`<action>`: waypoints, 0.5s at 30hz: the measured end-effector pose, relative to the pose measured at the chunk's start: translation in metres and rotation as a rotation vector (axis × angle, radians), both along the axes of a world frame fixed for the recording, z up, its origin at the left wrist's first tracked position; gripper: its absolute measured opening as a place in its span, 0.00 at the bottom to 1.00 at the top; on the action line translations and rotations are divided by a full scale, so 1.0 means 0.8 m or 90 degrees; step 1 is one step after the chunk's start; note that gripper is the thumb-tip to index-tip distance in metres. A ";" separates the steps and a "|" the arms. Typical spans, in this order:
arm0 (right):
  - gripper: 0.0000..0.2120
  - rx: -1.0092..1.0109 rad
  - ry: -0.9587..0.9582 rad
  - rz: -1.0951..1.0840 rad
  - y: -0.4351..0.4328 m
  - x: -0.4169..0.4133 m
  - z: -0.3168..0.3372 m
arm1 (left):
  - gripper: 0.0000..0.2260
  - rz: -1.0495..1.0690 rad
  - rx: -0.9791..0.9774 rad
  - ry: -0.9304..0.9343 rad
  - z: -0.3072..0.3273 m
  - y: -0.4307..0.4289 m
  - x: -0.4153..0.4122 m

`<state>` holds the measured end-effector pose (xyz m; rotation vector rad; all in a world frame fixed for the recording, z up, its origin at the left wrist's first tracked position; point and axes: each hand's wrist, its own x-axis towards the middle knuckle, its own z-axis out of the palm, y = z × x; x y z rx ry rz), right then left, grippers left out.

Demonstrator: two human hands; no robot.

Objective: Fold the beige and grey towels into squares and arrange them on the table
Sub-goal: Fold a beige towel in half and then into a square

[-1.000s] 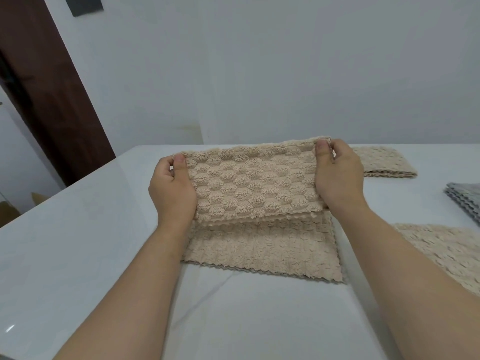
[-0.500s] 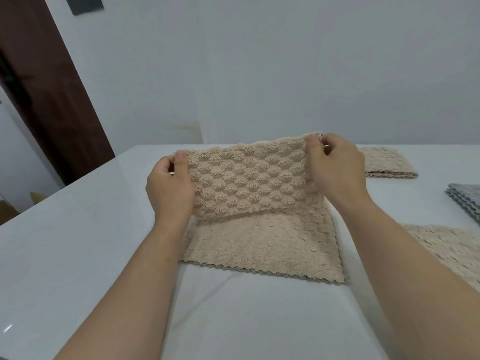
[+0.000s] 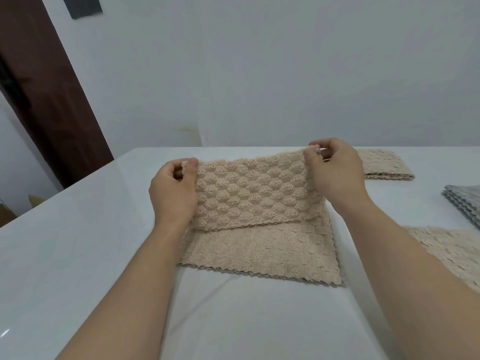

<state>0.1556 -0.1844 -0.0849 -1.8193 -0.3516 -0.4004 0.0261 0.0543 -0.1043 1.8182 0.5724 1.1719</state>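
Note:
A beige bubble-textured towel [image 3: 249,193] lies in the middle of the white table [image 3: 65,255], its far half lifted and held up above the near half, which stays flat. My left hand [image 3: 172,194] pinches the lifted edge's left corner. My right hand [image 3: 335,172] pinches the right corner, slightly higher. A folded beige towel [image 3: 384,165] lies at the back right. Several folded grey towels [image 3: 465,201] are stacked at the right edge. Another beige towel [image 3: 452,253] lies flat under my right forearm.
The table's far edge meets a plain white wall. A dark brown door [image 3: 44,87] stands at the left, beyond the table's left edge. Bare tabletop stretches to the left and in front of the towel.
Both hands have drawn the lifted edge a little towards me and closer together, so the raised flap now covers less of the flat half. The right corner sits higher.

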 end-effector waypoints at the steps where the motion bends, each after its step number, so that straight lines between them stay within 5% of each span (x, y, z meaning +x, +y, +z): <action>1: 0.11 -0.006 0.004 0.002 -0.001 0.001 0.000 | 0.10 0.000 0.003 0.005 0.000 0.002 0.000; 5: 0.04 -0.021 0.012 0.017 -0.005 0.001 0.001 | 0.14 0.016 0.020 0.031 0.000 0.007 0.000; 15: 0.05 0.049 0.103 0.015 -0.010 0.005 0.005 | 0.12 0.038 -0.004 0.017 0.002 0.011 0.001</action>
